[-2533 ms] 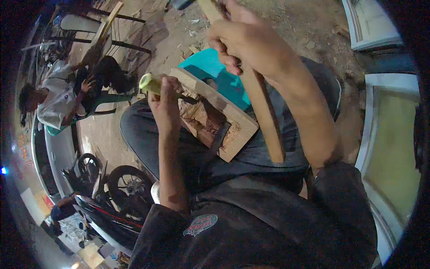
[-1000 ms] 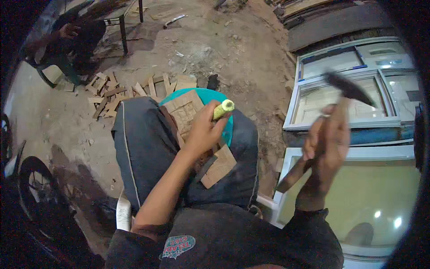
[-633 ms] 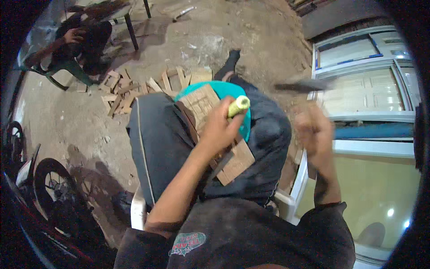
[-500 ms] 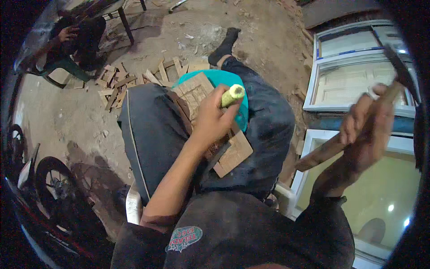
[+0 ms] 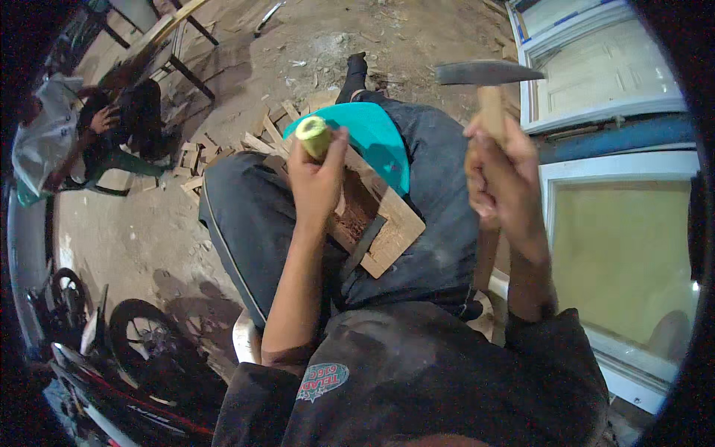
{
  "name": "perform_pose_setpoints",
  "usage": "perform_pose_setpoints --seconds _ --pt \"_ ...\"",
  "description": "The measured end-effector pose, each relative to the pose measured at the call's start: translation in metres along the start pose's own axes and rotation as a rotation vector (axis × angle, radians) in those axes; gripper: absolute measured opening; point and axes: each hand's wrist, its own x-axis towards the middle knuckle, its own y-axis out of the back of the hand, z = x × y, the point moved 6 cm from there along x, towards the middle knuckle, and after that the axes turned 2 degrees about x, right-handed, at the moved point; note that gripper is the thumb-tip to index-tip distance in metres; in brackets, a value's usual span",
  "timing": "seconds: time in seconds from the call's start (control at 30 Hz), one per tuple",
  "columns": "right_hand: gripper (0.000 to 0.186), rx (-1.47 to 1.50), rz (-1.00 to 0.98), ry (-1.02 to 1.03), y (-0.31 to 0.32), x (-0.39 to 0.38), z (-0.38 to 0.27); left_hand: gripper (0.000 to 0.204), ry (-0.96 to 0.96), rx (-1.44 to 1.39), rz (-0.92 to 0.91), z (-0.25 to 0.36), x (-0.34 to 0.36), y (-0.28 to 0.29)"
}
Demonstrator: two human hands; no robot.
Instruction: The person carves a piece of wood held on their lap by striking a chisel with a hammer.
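My left hand point(image 5: 316, 182) is closed around a yellow-green handle point(image 5: 313, 137), its round end pointing up; the lower part of this tool is hidden by the hand. Below it, a carved wooden board point(image 5: 400, 232) lies across my lap, with a rough, dark recess cut in it. A flat dark strip point(image 5: 366, 244) rests across the board's near end. Raised to the right of the board, my right hand point(image 5: 508, 167) grips a hammer point(image 5: 490, 100) by its wooden handle, metal head uppermost and apart from the handle in my left hand.
Under the board's far side is a turquoise surface point(image 5: 376, 141) between my legs. Wood offcuts point(image 5: 197, 155) litter the dirt floor ahead. White-framed panels point(image 5: 618, 167) stand close on the right. Motorcycles point(image 5: 141, 335) are at the left; another person point(image 5: 67, 134) sits at the far left.
My right hand has swung the hammer leftward, from far right to nearer the board, with its head now sharper in view. My left hand and its handle sit further left. The whole view has shifted.
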Motion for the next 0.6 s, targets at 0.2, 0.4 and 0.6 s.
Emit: perform_pose_setpoints --seconds 0.2,0.4,0.6 --pt "0.022 0.044 -0.154 -0.234 0.000 0.019 0.061 0.023 -0.137 -0.225 0.176 0.022 0.011 -0.002" --pt "0.022 -0.003 -0.138 -0.202 0.010 0.031 0.066 0.020 -0.290 -0.232 0.142 0.048 0.026 -0.028" --pt "0.022 0.012 -0.106 -0.253 0.023 0.043 0.085 0.015 -0.245 -0.383 0.229 0.024 0.033 0.003"
